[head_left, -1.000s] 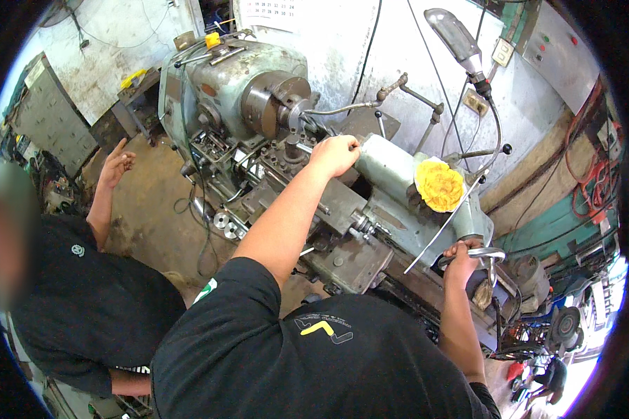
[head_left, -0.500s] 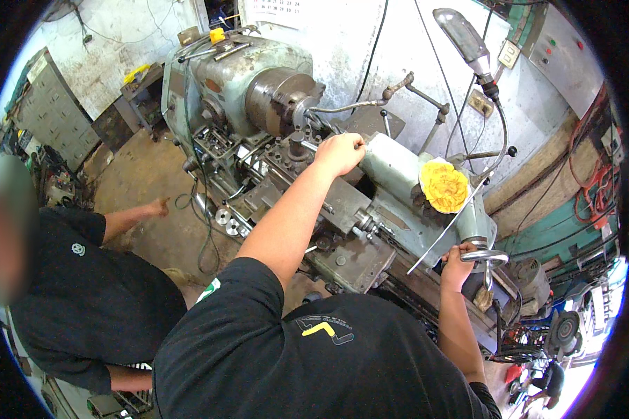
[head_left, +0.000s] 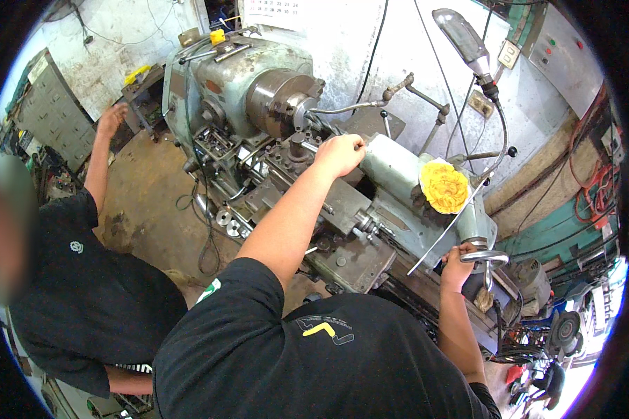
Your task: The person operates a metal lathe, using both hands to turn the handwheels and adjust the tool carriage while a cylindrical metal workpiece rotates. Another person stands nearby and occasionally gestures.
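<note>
A grey-green lathe lies across in front of me. My left hand (head_left: 340, 155) is closed at the front end of its tailstock (head_left: 393, 159); its fingertips are turned away, so what they grip is hidden. Just beyond that hand a drill bit (head_left: 317, 123) points at the workpiece in the round chuck (head_left: 276, 100). My right hand (head_left: 457, 268) is closed on the tailstock's shiny handwheel (head_left: 488, 257) at the right end. On top of the tailstock sits a crumpled yellow cloth (head_left: 445, 187), with a thin pale rod (head_left: 440, 239) slanting down beside it.
Below my left forearm is the tool post (head_left: 299, 148) on the carriage. A curved coolant pipe (head_left: 356, 106) reaches toward the chuck. A work lamp (head_left: 465, 43) hangs over the right side. Close on my left stands a co-worker (head_left: 98, 279) in a black shirt. A cable (head_left: 208, 244) trails on the floor.
The co-worker's arm has swung up and away, from low near the lathe to raised by the far cabinet. My two hands stay in place.
</note>
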Demonstrator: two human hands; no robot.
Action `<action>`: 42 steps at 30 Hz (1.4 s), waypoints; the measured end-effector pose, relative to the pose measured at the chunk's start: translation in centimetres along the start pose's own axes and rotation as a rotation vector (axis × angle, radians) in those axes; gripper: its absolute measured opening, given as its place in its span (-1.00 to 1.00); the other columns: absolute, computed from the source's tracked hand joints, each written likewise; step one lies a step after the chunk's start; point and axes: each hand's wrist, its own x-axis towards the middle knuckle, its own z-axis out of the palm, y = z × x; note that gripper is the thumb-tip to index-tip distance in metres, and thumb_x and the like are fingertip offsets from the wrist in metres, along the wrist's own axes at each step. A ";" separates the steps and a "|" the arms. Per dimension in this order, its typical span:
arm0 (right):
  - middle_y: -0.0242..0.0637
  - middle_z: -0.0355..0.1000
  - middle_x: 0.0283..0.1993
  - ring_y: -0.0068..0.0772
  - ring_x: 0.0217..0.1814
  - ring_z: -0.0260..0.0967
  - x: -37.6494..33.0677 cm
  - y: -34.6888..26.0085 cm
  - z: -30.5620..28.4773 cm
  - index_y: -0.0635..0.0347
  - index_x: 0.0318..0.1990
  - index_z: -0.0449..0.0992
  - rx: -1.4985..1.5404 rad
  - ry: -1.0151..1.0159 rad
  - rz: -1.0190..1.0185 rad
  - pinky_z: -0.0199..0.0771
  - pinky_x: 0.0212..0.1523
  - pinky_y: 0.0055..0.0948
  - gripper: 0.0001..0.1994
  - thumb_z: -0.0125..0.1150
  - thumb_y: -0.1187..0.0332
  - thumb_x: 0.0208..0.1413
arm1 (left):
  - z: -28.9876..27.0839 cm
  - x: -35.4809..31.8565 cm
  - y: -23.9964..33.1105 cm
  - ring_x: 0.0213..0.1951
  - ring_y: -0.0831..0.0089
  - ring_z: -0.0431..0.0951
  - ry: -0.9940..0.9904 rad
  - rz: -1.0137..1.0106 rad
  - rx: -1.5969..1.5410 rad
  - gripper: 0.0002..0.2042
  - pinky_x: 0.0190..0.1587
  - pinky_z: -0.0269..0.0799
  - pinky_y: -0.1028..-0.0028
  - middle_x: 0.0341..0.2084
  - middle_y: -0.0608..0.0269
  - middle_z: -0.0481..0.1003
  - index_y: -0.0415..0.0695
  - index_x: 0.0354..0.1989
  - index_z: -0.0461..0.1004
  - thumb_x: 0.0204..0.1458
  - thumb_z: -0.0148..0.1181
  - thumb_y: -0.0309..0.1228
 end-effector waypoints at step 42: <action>-0.27 0.29 -0.38 -0.34 -0.29 0.27 0.5 6.1 -1.8 0.21 -0.32 0.35 -0.366 -0.111 -0.293 0.34 -0.22 -0.32 -0.86 0.22 0.56 0.07 | 0.0 0.0 0.0 -0.06 0.05 0.64 0.014 0.002 -0.008 -0.66 0.00 0.52 0.15 -0.16 0.08 0.66 0.03 -0.04 0.63 0.16 0.18 -0.05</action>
